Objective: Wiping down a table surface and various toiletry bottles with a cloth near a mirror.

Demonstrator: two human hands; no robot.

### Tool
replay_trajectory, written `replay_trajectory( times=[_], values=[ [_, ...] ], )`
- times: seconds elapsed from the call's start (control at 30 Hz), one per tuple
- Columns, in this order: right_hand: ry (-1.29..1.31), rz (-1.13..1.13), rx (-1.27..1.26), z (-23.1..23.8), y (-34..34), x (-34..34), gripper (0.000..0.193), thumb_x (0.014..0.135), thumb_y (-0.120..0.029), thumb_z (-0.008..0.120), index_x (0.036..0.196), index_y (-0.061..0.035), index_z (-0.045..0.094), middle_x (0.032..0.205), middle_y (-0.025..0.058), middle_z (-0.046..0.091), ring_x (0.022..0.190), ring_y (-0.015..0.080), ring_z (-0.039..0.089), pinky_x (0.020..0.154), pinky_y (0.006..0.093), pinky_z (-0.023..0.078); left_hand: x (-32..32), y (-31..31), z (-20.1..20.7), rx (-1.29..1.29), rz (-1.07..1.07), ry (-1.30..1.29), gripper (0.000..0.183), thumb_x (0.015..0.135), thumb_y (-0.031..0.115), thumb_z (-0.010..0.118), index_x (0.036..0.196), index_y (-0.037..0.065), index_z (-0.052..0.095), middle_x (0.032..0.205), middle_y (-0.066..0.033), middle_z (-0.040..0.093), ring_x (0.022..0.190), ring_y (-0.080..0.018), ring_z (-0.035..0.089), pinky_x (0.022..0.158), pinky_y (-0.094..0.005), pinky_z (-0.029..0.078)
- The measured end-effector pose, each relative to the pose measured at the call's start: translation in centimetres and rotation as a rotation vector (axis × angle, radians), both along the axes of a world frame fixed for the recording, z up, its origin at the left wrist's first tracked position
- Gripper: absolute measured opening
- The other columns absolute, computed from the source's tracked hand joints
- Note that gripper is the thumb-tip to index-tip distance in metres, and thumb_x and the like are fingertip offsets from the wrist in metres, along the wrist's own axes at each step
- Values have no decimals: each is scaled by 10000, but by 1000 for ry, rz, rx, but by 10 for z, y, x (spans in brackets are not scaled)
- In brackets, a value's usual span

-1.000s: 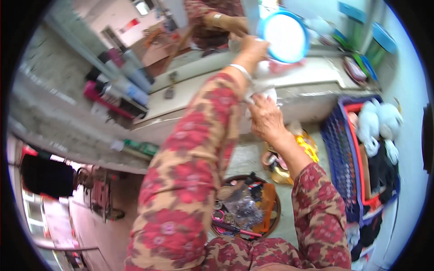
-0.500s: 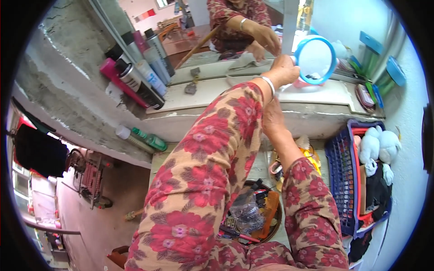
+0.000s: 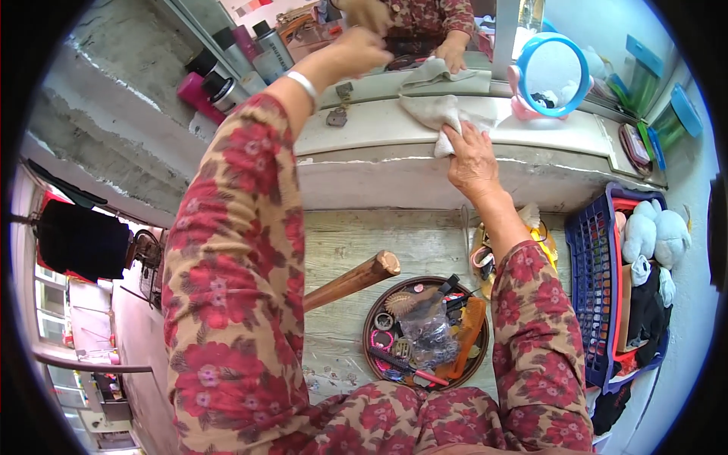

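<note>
Cloth (image 3: 429, 111) | right hand (image 3: 473, 161) palm-down on it | left hand (image 3: 359, 53) raised, blurred | both grips unclear

Tray (image 3: 367, 331), 1, round, brown: at 5 o'clock. Contents: 1 orange comb (image 3: 471, 334) at its 3; clear plastic (image 3: 432, 334) near centre; 1 pink loop (image 3: 381, 340) at its 9.
Stick (image 3: 349, 283), 1, wooden: near 6 o'clock, slanting, cut end toward 2.
Crate (image 3: 585, 265), 1, blue, latticed: between 3 and 4 o'clock; inside, pale-blue plush (image 3: 641, 231) and dark fabric (image 3: 643, 307).
Yellow item (image 3: 547, 246), 1: at 3 o'clock, partly hidden, kind unclear.
Container (image 3: 671, 127), 1, green, blue-lidded, tilted: at 2 o'clock; pouch (image 3: 632, 144) just beside.
Black cloth (image 3: 82, 240), 1: at 9 o'clock, hanging.
Rail (image 3: 91, 368), 1, dark: at 8 o'clock.
</note>
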State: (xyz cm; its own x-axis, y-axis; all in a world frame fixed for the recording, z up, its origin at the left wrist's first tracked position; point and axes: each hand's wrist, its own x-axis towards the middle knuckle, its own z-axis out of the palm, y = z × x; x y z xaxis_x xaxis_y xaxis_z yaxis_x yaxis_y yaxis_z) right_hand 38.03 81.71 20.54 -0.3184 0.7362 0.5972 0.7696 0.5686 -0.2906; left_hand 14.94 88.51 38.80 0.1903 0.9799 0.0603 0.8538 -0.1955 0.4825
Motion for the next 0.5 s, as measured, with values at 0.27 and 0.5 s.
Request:
replay_trajectory(
  times=[0.27, 0.5],
  values=[
    [-26, -2, -45, 2, -2, 0, 530, 695, -23, 537, 1217, -113, 518, 1300, 125, 458, 1250, 293, 388, 1039, 490, 292, -92, -16, -113, 71, 251, 296, 329, 677, 207, 663, 916, -18, 655, 834, -196, 639, 745, -312, 592, 723, -350, 463],
    [-52, -1, -31, 5, -1, -2, 558, 683, -5, 550, 1227, -122, 509, 1289, 117, 465, 1243, 288, 396, 1037, 490, 298, -86, -27, -116, 104, 301, -81, 359, 689, 142, 632, 1004, -32, 635, 943, -153, 650, 882, -273, 624, 780, -354, 473]
  ],
)
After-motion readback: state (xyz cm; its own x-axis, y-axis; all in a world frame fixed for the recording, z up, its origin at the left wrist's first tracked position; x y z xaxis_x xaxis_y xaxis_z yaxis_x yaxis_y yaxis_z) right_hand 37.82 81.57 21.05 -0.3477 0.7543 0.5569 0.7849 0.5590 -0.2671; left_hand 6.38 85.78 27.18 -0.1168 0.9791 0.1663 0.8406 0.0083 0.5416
